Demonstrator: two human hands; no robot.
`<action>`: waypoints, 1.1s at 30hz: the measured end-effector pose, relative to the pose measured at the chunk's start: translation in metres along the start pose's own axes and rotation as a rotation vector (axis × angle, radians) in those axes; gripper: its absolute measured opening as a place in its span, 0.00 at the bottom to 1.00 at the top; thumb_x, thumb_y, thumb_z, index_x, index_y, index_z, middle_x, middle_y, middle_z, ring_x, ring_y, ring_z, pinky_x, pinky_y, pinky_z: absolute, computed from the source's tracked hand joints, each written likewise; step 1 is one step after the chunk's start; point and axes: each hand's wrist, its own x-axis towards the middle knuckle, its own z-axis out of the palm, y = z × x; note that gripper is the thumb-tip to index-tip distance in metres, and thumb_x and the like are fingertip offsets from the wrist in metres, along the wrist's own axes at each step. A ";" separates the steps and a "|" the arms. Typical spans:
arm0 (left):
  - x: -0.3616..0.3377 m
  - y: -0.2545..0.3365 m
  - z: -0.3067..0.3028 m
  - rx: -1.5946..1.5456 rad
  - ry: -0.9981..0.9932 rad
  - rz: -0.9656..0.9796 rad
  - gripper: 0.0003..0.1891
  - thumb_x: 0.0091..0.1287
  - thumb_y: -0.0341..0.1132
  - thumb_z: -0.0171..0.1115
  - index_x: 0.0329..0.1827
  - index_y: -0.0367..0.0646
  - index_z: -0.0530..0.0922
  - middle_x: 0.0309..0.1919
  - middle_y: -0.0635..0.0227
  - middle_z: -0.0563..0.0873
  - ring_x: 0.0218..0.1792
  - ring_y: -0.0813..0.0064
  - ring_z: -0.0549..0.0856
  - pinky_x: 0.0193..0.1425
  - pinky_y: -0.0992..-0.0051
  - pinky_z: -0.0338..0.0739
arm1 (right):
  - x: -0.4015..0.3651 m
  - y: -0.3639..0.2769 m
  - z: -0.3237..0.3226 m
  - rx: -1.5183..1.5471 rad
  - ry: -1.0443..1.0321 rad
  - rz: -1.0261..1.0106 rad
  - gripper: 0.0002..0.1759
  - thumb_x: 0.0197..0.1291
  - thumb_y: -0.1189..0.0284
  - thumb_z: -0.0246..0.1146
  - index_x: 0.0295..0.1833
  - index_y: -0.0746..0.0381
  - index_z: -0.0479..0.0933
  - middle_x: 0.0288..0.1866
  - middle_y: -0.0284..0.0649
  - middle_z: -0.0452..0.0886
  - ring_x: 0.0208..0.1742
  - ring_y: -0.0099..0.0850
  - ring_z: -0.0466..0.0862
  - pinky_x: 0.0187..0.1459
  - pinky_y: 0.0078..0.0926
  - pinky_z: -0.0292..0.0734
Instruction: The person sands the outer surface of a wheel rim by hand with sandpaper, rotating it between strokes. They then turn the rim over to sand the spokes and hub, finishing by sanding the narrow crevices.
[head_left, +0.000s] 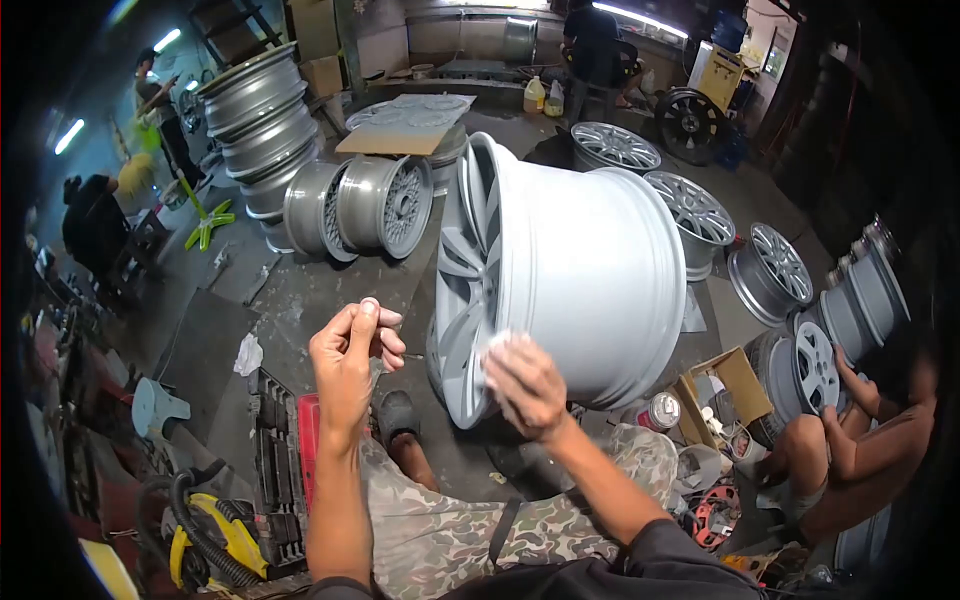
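Note:
A large pale grey wheel rim [590, 270] stands on its side in front of me, its spoked face turned left. My right hand [525, 385] is at the near edge of that face, fingers bent and somewhat smeared by motion. A small white piece [496, 341] shows at its fingertips, overlapping the rim's lip. My left hand [358, 350] is raised to the left of the rim, apart from it. Its thumb is pressed to the curled fingers, and I cannot tell what, if anything, is between them.
Mesh-faced rims [385, 210] and a tall rim stack [262, 140] stand at the left. More rims [690, 210] lie to the right. A cardboard box [745, 385] and a small tub [660, 411] sit by my right side. A seated person [870, 440] handles another rim [815, 365].

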 end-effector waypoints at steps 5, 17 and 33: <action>-0.008 -0.002 -0.002 0.041 -0.017 0.010 0.17 0.83 0.38 0.57 0.40 0.34 0.86 0.24 0.70 0.85 0.22 0.84 0.81 0.28 0.83 0.75 | 0.141 0.072 0.014 -0.020 0.025 0.334 0.11 0.70 0.72 0.65 0.48 0.69 0.88 0.48 0.53 0.87 0.45 0.49 0.88 0.48 0.39 0.83; 0.007 -0.018 0.035 0.108 -0.250 -0.039 0.16 0.82 0.40 0.60 0.48 0.35 0.87 0.35 0.68 0.89 0.38 0.82 0.87 0.45 0.78 0.83 | -0.025 -0.046 0.027 -0.114 0.189 0.419 0.16 0.67 0.79 0.66 0.59 0.68 0.86 0.63 0.52 0.85 0.72 0.54 0.80 0.71 0.48 0.74; 0.039 -0.075 0.111 -0.426 -0.595 -0.371 0.46 0.82 0.68 0.34 0.85 0.34 0.54 0.79 0.54 0.67 0.78 0.64 0.70 0.82 0.66 0.62 | 0.081 0.068 0.001 -0.188 -0.021 0.272 0.18 0.72 0.69 0.63 0.62 0.66 0.83 0.63 0.50 0.85 0.65 0.52 0.84 0.66 0.45 0.77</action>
